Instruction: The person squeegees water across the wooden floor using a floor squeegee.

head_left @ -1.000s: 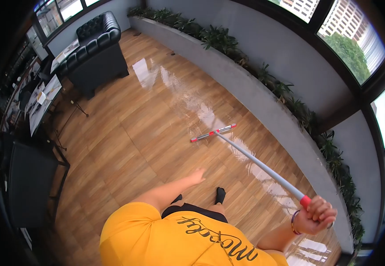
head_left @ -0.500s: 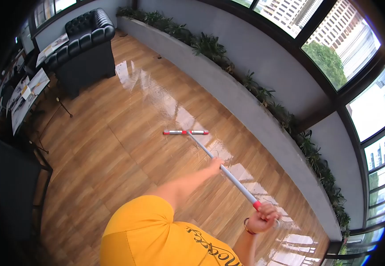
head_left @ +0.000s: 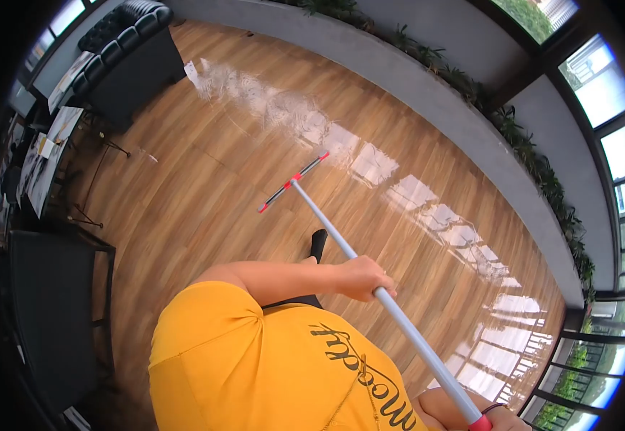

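Observation:
A long-handled floor squeegee [head_left: 341,241] slants across the view, with a grey pole and a narrow head [head_left: 292,182] that has red ends and a red centre. The head lies on the wood-look floor [head_left: 204,187], turned diagonally. My left hand [head_left: 366,279] is wrapped round the middle of the pole. Low in the view, my right hand [head_left: 505,419] is closed at the pole's red top end, partly cut off by the frame edge. A dark band is on its wrist.
Wet, shiny patches [head_left: 373,161] run along the floor beside a grey planter ledge [head_left: 413,75] with green plants. At the left stand a black tufted sofa [head_left: 129,68], a marble-patterned table [head_left: 57,133] and a dark panel-like piece of furniture [head_left: 57,309]. My dark shoe [head_left: 318,244] shows near the pole.
The squeegee has been drawn back toward my body, and its head has turned from crosswise to diagonal. Both hands have moved down and to the right. My view has tilted and shifted.

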Action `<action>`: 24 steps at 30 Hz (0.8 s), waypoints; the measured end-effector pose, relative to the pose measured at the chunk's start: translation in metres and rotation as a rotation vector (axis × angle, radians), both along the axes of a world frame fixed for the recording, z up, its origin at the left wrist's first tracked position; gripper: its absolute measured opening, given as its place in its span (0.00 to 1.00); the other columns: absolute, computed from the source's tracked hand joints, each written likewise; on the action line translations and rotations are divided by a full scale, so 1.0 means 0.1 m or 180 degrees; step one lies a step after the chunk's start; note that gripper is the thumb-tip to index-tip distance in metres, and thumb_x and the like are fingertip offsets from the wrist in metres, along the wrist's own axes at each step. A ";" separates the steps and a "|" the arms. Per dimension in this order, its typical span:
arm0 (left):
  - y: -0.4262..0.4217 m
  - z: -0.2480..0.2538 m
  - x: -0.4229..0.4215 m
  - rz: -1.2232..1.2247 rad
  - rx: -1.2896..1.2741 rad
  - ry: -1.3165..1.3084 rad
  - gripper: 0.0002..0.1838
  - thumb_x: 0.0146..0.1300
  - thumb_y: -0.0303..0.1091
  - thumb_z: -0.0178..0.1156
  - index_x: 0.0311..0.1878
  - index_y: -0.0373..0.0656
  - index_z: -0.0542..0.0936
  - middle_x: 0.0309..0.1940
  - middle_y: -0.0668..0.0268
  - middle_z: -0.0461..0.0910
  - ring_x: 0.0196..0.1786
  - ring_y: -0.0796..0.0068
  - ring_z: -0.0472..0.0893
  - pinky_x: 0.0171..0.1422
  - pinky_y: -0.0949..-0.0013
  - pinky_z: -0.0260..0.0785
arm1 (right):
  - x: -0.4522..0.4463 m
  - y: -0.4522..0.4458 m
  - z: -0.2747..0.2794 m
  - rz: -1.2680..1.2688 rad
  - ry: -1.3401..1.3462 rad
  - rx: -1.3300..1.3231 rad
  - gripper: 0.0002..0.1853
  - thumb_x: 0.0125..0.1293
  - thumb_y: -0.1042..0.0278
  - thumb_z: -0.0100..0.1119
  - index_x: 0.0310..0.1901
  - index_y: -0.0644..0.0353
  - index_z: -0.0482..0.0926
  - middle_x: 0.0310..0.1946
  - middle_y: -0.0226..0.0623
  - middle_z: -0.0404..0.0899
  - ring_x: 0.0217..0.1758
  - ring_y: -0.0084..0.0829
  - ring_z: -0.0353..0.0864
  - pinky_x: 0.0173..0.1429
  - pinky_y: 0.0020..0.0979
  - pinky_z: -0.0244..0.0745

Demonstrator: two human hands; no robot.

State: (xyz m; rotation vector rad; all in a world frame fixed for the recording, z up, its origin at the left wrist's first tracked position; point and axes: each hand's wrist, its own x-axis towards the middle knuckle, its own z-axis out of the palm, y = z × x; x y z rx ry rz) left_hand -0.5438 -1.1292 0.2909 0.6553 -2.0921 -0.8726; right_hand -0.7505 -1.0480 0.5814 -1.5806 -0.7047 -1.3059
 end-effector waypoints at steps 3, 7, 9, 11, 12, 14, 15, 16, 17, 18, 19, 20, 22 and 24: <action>0.65 -0.04 0.29 -0.0167 0.0419 -0.0398 0.08 0.58 0.38 0.63 0.26 0.49 0.77 0.19 0.61 0.77 0.26 0.54 0.78 0.29 0.55 0.66 | 0.08 0.48 -0.07 -0.0168 0.0429 0.0404 0.10 0.63 0.74 0.53 0.23 0.59 0.71 0.13 0.31 0.70 0.10 0.22 0.66 0.16 0.27 0.65; 1.16 -0.23 0.85 -0.0105 0.0814 -0.1074 0.02 0.56 0.34 0.63 0.30 0.50 0.82 0.21 0.61 0.79 0.28 0.53 0.79 0.32 0.55 0.69 | 0.53 0.83 -0.36 -0.0159 0.0615 0.0810 0.13 0.64 0.71 0.60 0.23 0.61 0.70 0.15 0.34 0.71 0.11 0.25 0.68 0.17 0.28 0.65; 1.27 -0.52 1.10 0.0066 0.0727 -0.0929 0.05 0.58 0.35 0.62 0.27 0.49 0.80 0.20 0.60 0.78 0.27 0.52 0.79 0.31 0.54 0.68 | 0.79 0.89 -0.55 -0.0308 0.0397 0.0727 0.16 0.64 0.66 0.64 0.24 0.63 0.70 0.17 0.37 0.72 0.12 0.29 0.69 0.18 0.30 0.67; 1.27 -0.40 1.38 0.0432 0.0675 -0.0739 0.13 0.61 0.35 0.61 0.21 0.46 0.74 0.17 0.58 0.76 0.24 0.52 0.78 0.28 0.53 0.67 | 1.08 0.87 -0.66 -0.0299 0.0409 0.0730 0.17 0.65 0.62 0.64 0.25 0.64 0.70 0.17 0.37 0.72 0.12 0.30 0.70 0.18 0.31 0.67; 1.18 -0.48 1.54 0.0440 0.0677 -0.0755 0.13 0.61 0.35 0.61 0.21 0.46 0.74 0.17 0.58 0.76 0.24 0.52 0.78 0.28 0.53 0.67 | 1.23 0.83 -0.72 -0.0300 0.0427 0.0756 0.19 0.65 0.59 0.63 0.26 0.65 0.70 0.17 0.38 0.72 0.13 0.31 0.70 0.18 0.32 0.68; 0.97 -0.80 1.83 0.0593 0.0255 -0.0541 0.17 0.61 0.37 0.61 0.16 0.47 0.71 0.13 0.59 0.73 0.21 0.54 0.76 0.24 0.54 0.65 | 1.53 0.77 -0.88 -0.0375 0.0488 0.0687 0.18 0.64 0.59 0.65 0.27 0.64 0.70 0.18 0.38 0.73 0.13 0.31 0.71 0.18 0.32 0.68; 0.86 -0.88 2.02 0.0607 0.0269 -0.0533 0.17 0.61 0.37 0.61 0.16 0.47 0.71 0.13 0.59 0.73 0.21 0.54 0.76 0.24 0.54 0.65 | 1.74 0.75 -1.00 -0.0664 0.0305 0.0760 0.19 0.65 0.60 0.64 0.24 0.62 0.68 0.15 0.34 0.71 0.11 0.27 0.69 0.16 0.29 0.67; 0.73 -0.95 2.22 0.0652 0.0210 -0.0592 0.16 0.61 0.36 0.61 0.18 0.47 0.72 0.14 0.59 0.74 0.22 0.54 0.77 0.25 0.54 0.65 | 1.97 0.72 -1.11 -0.0947 0.0129 0.0829 0.20 0.66 0.61 0.62 0.22 0.60 0.66 0.12 0.30 0.68 0.09 0.24 0.67 0.14 0.27 0.67; 0.57 -1.04 2.46 0.0699 0.0148 -0.0651 0.15 0.61 0.35 0.61 0.19 0.48 0.72 0.16 0.60 0.74 0.23 0.54 0.77 0.26 0.54 0.65 | 2.22 0.67 -1.22 -0.1229 -0.0047 0.0893 0.21 0.67 0.62 0.61 0.20 0.57 0.63 0.09 0.26 0.65 0.06 0.20 0.65 0.12 0.24 0.66; 0.42 -1.12 2.71 0.0716 0.0165 -0.0640 0.15 0.61 0.35 0.61 0.19 0.48 0.72 0.16 0.60 0.74 0.23 0.54 0.77 0.26 0.54 0.65 | 2.50 0.60 -1.32 -0.1213 -0.0029 0.0904 0.21 0.67 0.62 0.61 0.20 0.57 0.63 0.09 0.26 0.65 0.06 0.20 0.65 0.12 0.24 0.66; 0.23 -1.22 2.98 0.0844 0.0052 -0.0646 0.14 0.61 0.35 0.60 0.19 0.48 0.72 0.15 0.61 0.74 0.23 0.54 0.76 0.27 0.55 0.65 | 2.79 0.52 -1.41 -0.1534 -0.0023 0.0987 0.22 0.67 0.61 0.61 0.20 0.57 0.63 0.09 0.26 0.65 0.07 0.20 0.64 0.12 0.24 0.65; 0.03 -1.32 3.26 0.0965 -0.0064 -0.0661 0.14 0.61 0.35 0.60 0.19 0.48 0.72 0.15 0.62 0.73 0.24 0.55 0.76 0.28 0.55 0.65 | 3.10 0.42 -1.52 -0.1862 -0.0025 0.1067 0.22 0.67 0.61 0.61 0.20 0.57 0.63 0.09 0.26 0.64 0.07 0.19 0.64 0.12 0.24 0.65; -0.42 -1.52 3.89 0.1123 -0.0077 -0.0627 0.14 0.61 0.35 0.59 0.19 0.48 0.72 0.17 0.63 0.74 0.27 0.57 0.77 0.32 0.55 0.66 | 3.77 0.17 -1.77 -0.2187 0.0124 0.1066 0.22 0.68 0.61 0.59 0.20 0.57 0.62 0.09 0.26 0.63 0.07 0.20 0.63 0.13 0.25 0.64; -0.86 -1.73 4.57 0.1410 -0.0142 -0.0696 0.14 0.60 0.35 0.60 0.20 0.47 0.71 0.21 0.65 0.74 0.34 0.59 0.77 0.40 0.55 0.66 | 4.58 -0.09 -2.02 -0.2694 0.0154 0.1199 0.21 0.69 0.60 0.57 0.20 0.56 0.62 0.09 0.26 0.62 0.08 0.21 0.63 0.15 0.25 0.62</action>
